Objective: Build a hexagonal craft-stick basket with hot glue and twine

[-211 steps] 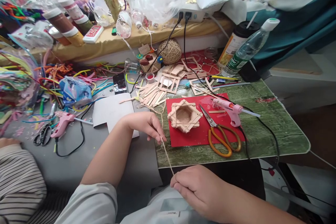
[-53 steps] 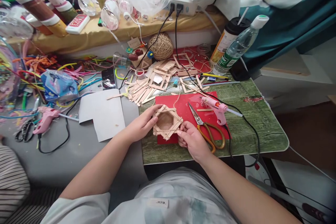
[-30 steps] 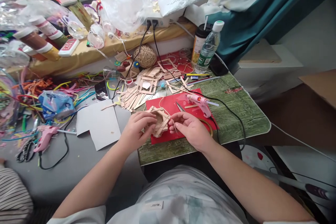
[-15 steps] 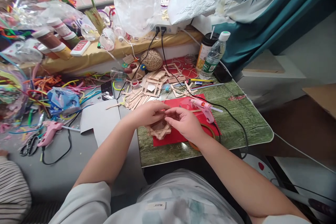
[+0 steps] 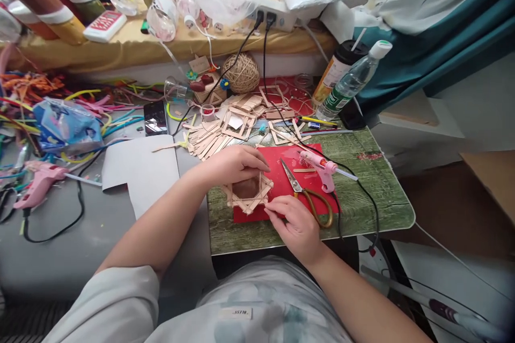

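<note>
A star-shaped frame of wooden craft sticks [image 5: 250, 204], with an open middle, is between my hands over the red sheet [image 5: 277, 169]. My left hand [image 5: 239, 163] curls over its far side, fingers bent and gripping the upper edge. At the near right corner, thumb and forefinger of my right hand [image 5: 295, 222] pinch together; the tips touch the frame, and whether they also hold something small I cannot make out. Scissors with bronze-coloured handles [image 5: 308, 193] lie on the sheet just beyond my right hand. A pink glue gun [image 5: 324, 169] rests behind them.
Loose craft sticks [image 5: 207, 142] and small square frames [image 5: 238, 122] lie behind the sheet. A twine ball [image 5: 240, 73], water bottle [image 5: 354, 83] and lidded cup [image 5: 338, 72] stand at the back. Black cords cross the table. Another pink glue gun [image 5: 40, 182] lies left.
My hands have moved apart: the right came down to the frame's near right corner, the left stays on the far side. The view has shifted, and the scissors now show fully.
</note>
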### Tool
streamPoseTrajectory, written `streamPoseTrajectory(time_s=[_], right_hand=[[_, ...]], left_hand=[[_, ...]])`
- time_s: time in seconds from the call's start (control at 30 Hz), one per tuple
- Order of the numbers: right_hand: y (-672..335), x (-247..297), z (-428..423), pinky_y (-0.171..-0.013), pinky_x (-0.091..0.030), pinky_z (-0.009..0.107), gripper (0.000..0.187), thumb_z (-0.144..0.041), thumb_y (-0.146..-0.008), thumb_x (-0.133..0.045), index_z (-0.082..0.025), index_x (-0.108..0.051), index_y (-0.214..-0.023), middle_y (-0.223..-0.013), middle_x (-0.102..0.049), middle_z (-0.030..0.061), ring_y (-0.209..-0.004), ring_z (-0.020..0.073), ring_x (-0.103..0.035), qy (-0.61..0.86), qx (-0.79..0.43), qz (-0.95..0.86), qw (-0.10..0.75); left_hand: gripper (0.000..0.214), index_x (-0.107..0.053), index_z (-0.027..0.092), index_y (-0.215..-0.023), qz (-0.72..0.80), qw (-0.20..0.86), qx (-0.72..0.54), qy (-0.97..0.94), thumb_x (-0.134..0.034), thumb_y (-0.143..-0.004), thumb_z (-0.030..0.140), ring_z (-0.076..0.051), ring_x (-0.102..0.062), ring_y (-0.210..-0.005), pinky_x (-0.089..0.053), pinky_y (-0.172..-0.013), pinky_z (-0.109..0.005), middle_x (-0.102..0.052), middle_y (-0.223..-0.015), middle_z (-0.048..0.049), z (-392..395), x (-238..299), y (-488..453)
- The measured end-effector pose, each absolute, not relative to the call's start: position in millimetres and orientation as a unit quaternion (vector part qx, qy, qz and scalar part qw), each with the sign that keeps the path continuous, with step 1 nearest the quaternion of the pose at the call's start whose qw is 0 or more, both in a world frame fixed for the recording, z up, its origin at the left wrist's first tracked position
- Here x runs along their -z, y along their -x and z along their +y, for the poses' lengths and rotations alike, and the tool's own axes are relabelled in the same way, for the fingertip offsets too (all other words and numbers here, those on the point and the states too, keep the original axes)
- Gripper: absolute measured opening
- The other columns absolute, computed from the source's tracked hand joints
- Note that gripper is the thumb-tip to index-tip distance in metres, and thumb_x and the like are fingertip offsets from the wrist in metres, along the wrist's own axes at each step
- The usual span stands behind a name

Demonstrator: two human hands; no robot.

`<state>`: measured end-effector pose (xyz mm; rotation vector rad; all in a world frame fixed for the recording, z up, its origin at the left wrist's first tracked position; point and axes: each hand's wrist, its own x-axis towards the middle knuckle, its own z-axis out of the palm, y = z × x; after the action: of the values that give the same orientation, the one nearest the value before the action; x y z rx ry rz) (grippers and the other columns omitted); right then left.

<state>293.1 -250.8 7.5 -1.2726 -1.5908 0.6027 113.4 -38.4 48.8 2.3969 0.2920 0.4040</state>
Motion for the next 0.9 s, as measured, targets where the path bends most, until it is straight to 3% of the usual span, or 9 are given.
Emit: streamPoseTrajectory(time_s=[0.3, 0.43, 0.57, 0.7, 0.9], right_hand=[[-290, -13, -242, -0.084, -0.057, 0.046, 0.029, -0.013, -0.095, -0.073, -0.035, -0.080, -0.113, -0.097, -0.076, 0.0059, -0.090, 0.0252, -0.069, 0.527, -0.177, -0.672, 0.489], [-288, -13, -241, -0.083, -0.057, 0.044, 0.027, -0.011, -0.094, -0.075, -0.032, -0.079, -0.111, -0.098, -0.075, 0.0053, -0.090, 0.0237, -0.069, 0.525, -0.148, -0.682, 0.487], [-289, -10, -244, -0.081, -0.057, 0.041, 0.027, -0.006, -0.093, -0.076, -0.027, -0.076, -0.111, -0.097, -0.074, 0.0048, -0.089, 0.0212, -0.068, 0.518, -0.123, -0.678, 0.506], [-290, -9, -247, -0.083, -0.058, 0.040, 0.028, -0.005, -0.093, -0.076, -0.024, -0.074, -0.113, -0.098, -0.074, 0.0054, -0.092, 0.0209, -0.068, 0.504, -0.127, -0.688, 0.507], [-286, -9, -241, -0.084, -0.058, 0.041, 0.023, -0.008, -0.094, -0.075, -0.025, -0.075, -0.109, -0.096, -0.073, 0.0051, -0.091, 0.0215, -0.068, 0.512, -0.124, -0.691, 0.495]], left_hand=[[0.023, -0.083, 0.028, -0.112, 0.159, 0.238, -0.230, -0.930, -0.063, -0.102, 0.031, -0.021, -0.071, -0.098, -0.053, -0.092, -0.038, -0.079, -0.110, -0.0074, -35, -44, -114], [0.021, -0.080, 0.025, -0.113, 0.197, 0.269, -0.210, -0.919, -0.072, -0.097, 0.035, -0.019, -0.070, -0.093, -0.051, -0.085, -0.033, -0.079, -0.102, -0.0045, -33, -52, -106], [0.014, -0.078, 0.025, -0.096, 0.208, 0.324, -0.185, -0.904, -0.078, -0.092, 0.038, -0.016, -0.068, -0.087, -0.050, -0.080, -0.029, -0.078, -0.095, -0.0001, -25, -58, -95], [0.012, -0.079, 0.026, -0.098, 0.167, 0.347, -0.212, -0.898, -0.072, -0.097, 0.036, -0.018, -0.071, -0.092, -0.052, -0.089, -0.032, -0.080, -0.099, -0.0029, -17, -54, -92], [0.016, -0.075, 0.023, -0.103, 0.151, 0.274, -0.205, -0.928, -0.063, -0.102, 0.033, -0.021, -0.069, -0.098, -0.050, -0.091, -0.036, -0.078, -0.103, -0.0064, -21, -47, -105]])
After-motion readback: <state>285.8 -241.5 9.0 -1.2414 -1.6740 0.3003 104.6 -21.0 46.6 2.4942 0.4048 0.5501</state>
